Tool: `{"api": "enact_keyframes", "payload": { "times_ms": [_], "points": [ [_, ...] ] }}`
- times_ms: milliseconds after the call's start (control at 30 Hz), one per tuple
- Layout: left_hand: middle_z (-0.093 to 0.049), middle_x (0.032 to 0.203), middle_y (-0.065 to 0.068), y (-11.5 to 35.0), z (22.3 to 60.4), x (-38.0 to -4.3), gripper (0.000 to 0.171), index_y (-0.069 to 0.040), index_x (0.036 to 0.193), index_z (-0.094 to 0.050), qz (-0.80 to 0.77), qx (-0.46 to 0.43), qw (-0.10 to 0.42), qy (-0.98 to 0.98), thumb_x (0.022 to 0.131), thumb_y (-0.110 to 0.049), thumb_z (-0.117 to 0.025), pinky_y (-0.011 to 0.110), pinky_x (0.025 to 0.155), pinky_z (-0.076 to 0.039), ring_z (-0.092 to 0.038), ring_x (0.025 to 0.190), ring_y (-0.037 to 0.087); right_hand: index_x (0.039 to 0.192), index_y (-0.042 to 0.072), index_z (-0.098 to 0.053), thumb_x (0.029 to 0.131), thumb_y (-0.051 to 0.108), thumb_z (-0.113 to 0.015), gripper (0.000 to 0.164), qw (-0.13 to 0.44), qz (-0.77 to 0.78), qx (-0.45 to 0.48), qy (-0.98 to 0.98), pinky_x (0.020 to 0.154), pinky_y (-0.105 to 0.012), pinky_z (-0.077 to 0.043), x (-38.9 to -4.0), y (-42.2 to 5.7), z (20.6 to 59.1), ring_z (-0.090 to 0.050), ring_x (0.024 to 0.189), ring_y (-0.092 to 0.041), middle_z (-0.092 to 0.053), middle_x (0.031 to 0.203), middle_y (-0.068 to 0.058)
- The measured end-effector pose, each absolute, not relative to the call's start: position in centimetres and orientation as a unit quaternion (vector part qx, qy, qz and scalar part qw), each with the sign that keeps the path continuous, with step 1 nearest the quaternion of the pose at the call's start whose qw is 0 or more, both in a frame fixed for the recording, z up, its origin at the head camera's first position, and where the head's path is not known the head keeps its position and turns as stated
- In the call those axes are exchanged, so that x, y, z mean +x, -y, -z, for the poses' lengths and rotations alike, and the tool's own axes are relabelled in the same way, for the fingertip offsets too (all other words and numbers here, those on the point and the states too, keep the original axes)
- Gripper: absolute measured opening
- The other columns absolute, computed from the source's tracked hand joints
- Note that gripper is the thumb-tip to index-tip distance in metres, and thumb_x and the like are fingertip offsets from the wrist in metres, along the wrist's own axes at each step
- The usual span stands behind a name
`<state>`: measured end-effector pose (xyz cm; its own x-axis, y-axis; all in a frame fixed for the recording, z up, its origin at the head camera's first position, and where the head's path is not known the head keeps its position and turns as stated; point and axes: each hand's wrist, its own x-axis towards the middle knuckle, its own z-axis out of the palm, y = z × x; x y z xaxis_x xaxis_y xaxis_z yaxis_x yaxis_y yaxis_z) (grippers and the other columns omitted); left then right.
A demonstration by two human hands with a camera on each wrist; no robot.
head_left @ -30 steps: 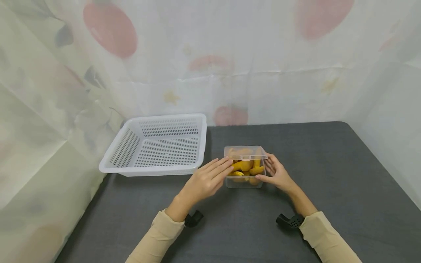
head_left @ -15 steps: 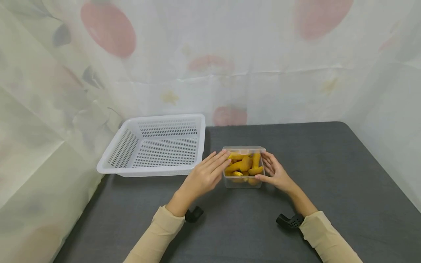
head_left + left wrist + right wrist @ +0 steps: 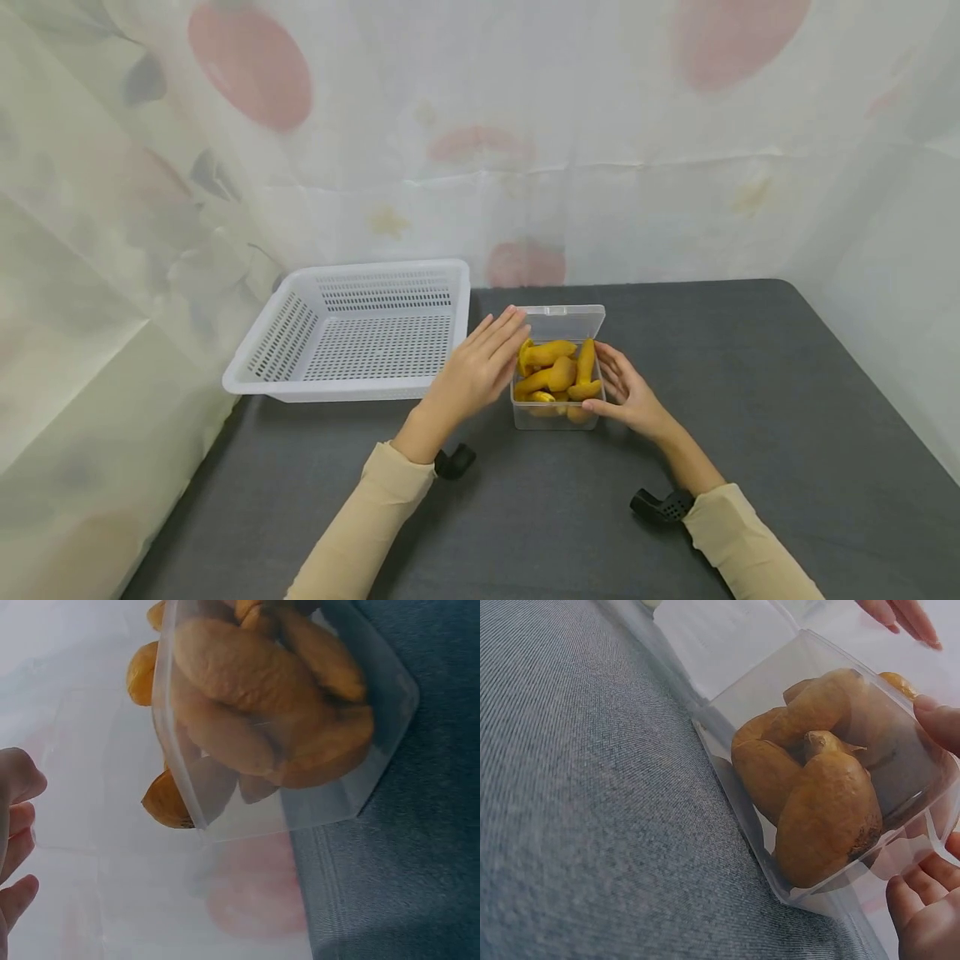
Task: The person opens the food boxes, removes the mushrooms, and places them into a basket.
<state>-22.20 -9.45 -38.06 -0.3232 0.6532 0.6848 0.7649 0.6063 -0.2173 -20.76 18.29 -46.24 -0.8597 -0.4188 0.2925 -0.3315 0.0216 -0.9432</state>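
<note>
A clear plastic box with its hinged lid raised at the back stands on the dark table. Several yellow mushrooms fill it, stems and caps lying in different directions. My left hand is at the box's upper left, its fingers straight and its fingertips beside the lid's left edge; whether they touch it I cannot tell. Thumb at the front right corner and fingers along the right side, my right hand holds the box. In the right wrist view the thumb lies at the rim.
A white perforated plastic basket stands on the table to the left of the box, near the back. A printed curtain hangs behind the table and along the left side. The grey tablecloth extends to the right.
The lid has swung up and back from over the mushrooms, uncovering them. My left hand has moved upward and away from me with it. The right hand has stayed on the box.
</note>
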Motion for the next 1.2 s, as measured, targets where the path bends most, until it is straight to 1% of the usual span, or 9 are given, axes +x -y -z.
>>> {"api": "enact_keyframes", "payload": {
  "times_ms": [167, 300, 367, 433, 600, 667, 967, 1100, 1200],
  "points": [
    [-0.055, 0.142, 0.016, 9.1, 37.7, -23.1, 0.050, -0.001, 0.133, -0.056, 0.071, -0.427, 0.370, 0.822, 0.087, -0.013, -0.070, 0.041, 0.113, -0.043, -0.051, 0.135, 0.029, 0.154, 0.001, -0.009, 0.087, 0.003, -0.068, 0.089, 0.042, 0.640, -0.251, -0.725, 0.105, -0.001, -0.033, -20.7, -18.4, 46.1, -0.021, 0.150, -0.020, -0.008, 0.161, -0.027],
    [-0.052, 0.145, 0.016, 8.9, 37.4, -23.5, 0.049, -0.001, 0.137, -0.052, 0.070, -0.411, 0.344, 0.842, 0.091, -0.015, -0.063, 0.041, 0.115, -0.041, -0.048, 0.137, 0.028, 0.154, 0.003, -0.010, 0.087, 0.004, -0.068, 0.089, 0.046, 0.629, -0.244, -0.737, 0.118, -0.029, -0.034, -20.7, -18.4, 46.1, -0.012, 0.147, -0.045, -0.010, 0.161, -0.024],
    [-0.050, 0.146, 0.015, 8.8, 37.1, -23.7, 0.048, -0.001, 0.139, -0.050, 0.075, -0.401, 0.325, 0.853, 0.094, -0.015, -0.058, 0.041, 0.117, -0.038, -0.046, 0.139, 0.027, 0.154, 0.004, -0.011, 0.087, 0.003, -0.068, 0.089, 0.047, 0.625, -0.242, -0.740, 0.117, -0.044, -0.027, -20.6, -18.4, 46.1, -0.012, 0.146, -0.046, -0.010, 0.162, -0.023],
    [-0.048, 0.148, 0.014, 8.7, 36.8, -23.9, 0.048, -0.002, 0.141, -0.048, 0.081, -0.392, 0.307, 0.863, 0.095, -0.015, -0.053, 0.042, 0.119, -0.036, -0.044, 0.140, 0.027, 0.154, 0.004, -0.011, 0.087, 0.003, -0.068, 0.088, 0.047, 0.625, -0.242, -0.741, 0.116, -0.046, -0.025, -20.7, -18.4, 46.1, -0.012, 0.146, -0.046, -0.011, 0.162, -0.023],
    [-0.044, 0.152, 0.014, 8.5, 36.2, -24.4, 0.049, -0.003, 0.144, -0.043, 0.109, -0.379, 0.256, 0.883, 0.097, -0.016, -0.049, 0.043, 0.120, -0.033, -0.039, 0.144, 0.027, 0.154, 0.004, -0.011, 0.087, 0.004, -0.068, 0.089, 0.047, 0.630, -0.246, -0.735, 0.113, -0.010, -0.034, -20.7, -18.4, 46.0, -0.012, 0.146, -0.045, -0.010, 0.161, -0.024],
    [-0.042, 0.153, 0.013, 8.5, 36.0, -24.7, 0.049, -0.003, 0.145, -0.042, 0.116, -0.373, 0.239, 0.889, 0.098, -0.018, -0.048, 0.044, 0.120, -0.033, -0.038, 0.145, 0.027, 0.154, 0.004, -0.011, 0.087, 0.004, -0.068, 0.089, 0.047, 0.631, -0.248, -0.734, 0.110, -0.005, -0.033, -20.7, -18.4, 46.0, -0.013, 0.147, -0.043, -0.010, 0.162, -0.023],
    [-0.033, 0.159, 0.007, 7.8, 35.8, -26.0, 0.052, -0.010, 0.150, -0.035, 0.125, -0.332, 0.173, 0.919, 0.101, -0.025, -0.041, 0.045, 0.124, -0.025, -0.029, 0.149, 0.022, 0.153, 0.003, -0.014, 0.085, 0.003, -0.070, 0.088, 0.034, 0.619, -0.250, -0.744, 0.119, -0.033, -0.027, -20.8, -18.4, 46.0, -0.027, 0.138, 0.010, -0.015, 0.159, -0.025],
    [-0.027, 0.161, 0.007, 7.3, 35.9, -26.5, 0.054, -0.011, 0.152, -0.030, 0.123, -0.307, 0.147, 0.932, 0.102, -0.028, -0.040, 0.045, 0.125, -0.022, -0.024, 0.151, 0.022, 0.152, 0.002, -0.013, 0.085, 0.003, -0.070, 0.089, 0.036, 0.616, -0.247, -0.747, 0.115, -0.052, -0.019, -20.9, -18.2, 45.8, -0.023, 0.149, -0.020, -0.014, 0.159, -0.027],
    [-0.022, 0.163, 0.006, 7.0, 35.9, -26.9, 0.055, -0.012, 0.153, -0.027, 0.126, -0.286, 0.118, 0.943, 0.102, -0.030, -0.040, 0.045, 0.126, -0.019, -0.020, 0.152, 0.020, 0.153, 0.002, -0.010, 0.085, 0.003, -0.069, 0.090, 0.043, 0.620, -0.248, -0.743, 0.115, -0.054, -0.018, -21.0, -18.1, 45.8, -0.012, 0.148, -0.042, -0.011, 0.160, -0.027]
  ]
}}
